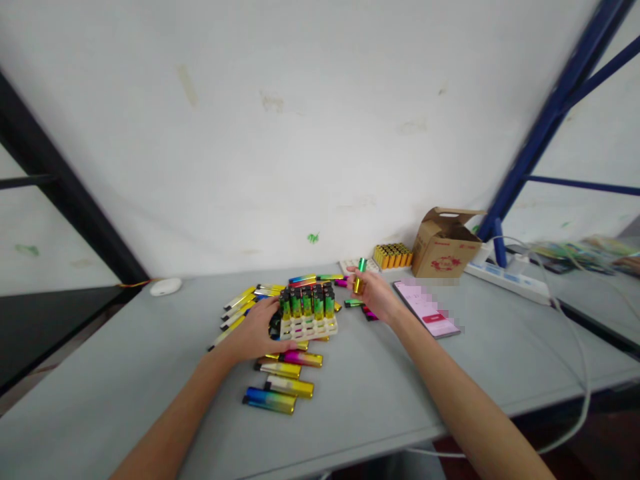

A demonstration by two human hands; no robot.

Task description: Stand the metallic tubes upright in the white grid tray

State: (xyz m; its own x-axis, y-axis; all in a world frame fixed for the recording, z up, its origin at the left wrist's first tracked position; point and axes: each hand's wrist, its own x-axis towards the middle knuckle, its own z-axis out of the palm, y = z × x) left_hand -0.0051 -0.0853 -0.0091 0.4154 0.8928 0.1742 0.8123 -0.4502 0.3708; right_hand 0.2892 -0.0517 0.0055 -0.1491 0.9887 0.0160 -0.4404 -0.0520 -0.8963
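Note:
My left hand (257,331) grips the left side of a white slotted rack (313,327), thumb along its front edge. Upright in the rack stand several slim green-and-yellow lighter-like pieces (307,305) with dark tops. My right hand (375,293) is raised to the right of the rack, its fingers closed on a shiny green-and-gold tube (360,275) held upright. Around and partly under the rack lie loose metallic pieces, among them a blue-and-yellow one (270,400) in front and yellow-and-white ones (239,313) at the left.
A second rack filled with orange-yellow pieces (393,257) stands by the wall, beside an open cardboard box (445,247). A phone (427,310) lies near my right forearm. Behind it are a power strip (510,280) and white cables. A white oval object (166,287) sits at far left.

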